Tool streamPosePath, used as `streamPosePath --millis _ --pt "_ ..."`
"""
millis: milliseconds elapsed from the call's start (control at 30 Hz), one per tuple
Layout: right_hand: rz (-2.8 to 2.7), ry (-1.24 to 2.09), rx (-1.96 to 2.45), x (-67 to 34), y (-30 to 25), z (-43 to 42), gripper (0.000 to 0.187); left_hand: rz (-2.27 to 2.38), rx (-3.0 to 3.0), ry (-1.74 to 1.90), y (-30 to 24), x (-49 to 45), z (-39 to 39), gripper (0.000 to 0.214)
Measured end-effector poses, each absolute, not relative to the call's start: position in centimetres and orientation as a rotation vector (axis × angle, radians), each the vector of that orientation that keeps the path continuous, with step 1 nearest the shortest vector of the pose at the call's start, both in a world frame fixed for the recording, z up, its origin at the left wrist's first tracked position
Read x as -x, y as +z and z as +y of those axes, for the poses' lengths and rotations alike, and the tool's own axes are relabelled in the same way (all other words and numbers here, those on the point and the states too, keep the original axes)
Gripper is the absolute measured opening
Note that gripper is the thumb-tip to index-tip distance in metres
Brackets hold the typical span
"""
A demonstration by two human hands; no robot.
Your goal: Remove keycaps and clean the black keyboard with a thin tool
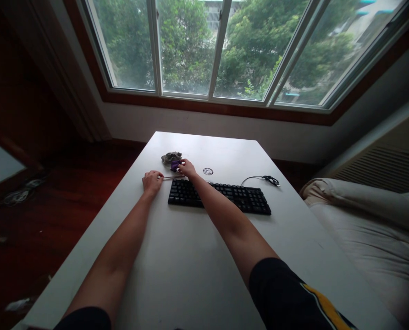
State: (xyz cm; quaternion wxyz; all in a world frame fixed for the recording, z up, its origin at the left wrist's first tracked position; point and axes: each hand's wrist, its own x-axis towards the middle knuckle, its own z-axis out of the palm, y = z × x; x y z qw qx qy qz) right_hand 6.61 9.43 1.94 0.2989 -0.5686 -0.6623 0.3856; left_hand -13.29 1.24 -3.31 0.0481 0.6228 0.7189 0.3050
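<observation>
My right hand [188, 168] reaches over the keyboard with its fingers closed on a small purple object [175, 165], whose kind I cannot make out. My left hand [152, 182] rests on the table left of the keyboard, its fingertips closed on the near end of a thin, light-coloured stick [173, 177]. That stick lies just behind the top left edge of the black keyboard [240, 198]. A crumpled grey cloth [170, 157] sits directly behind the purple object. My right forearm hides part of the keyboard.
All of this is on a white table [177, 256]. A small round flat item [207, 171] lies behind the keyboard, and a bundled black cable [271, 180] lies at its back right. A pale sofa [366, 220] stands to the right; a window [211, 50] is ahead.
</observation>
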Motion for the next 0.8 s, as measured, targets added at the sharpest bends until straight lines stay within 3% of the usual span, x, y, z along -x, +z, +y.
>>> streamPosePath --millis 300,467,800 --pt "-2.137 0.375 1.292 -9.6 2.3 6.5 0.022 1.849 -1.837 1.251 -3.1 12.6 1.7 0.021" --pt "-2.211 0.056 1.074 -12.7 2.6 2.7 0.032 1.504 -1.752 1.271 -2.8 11.1 1.4 0.031" --pt "-2.485 0.082 1.198 -16.6 3.6 0.3 0.031 1.352 -1.828 1.283 -1.6 8.6 0.5 0.037"
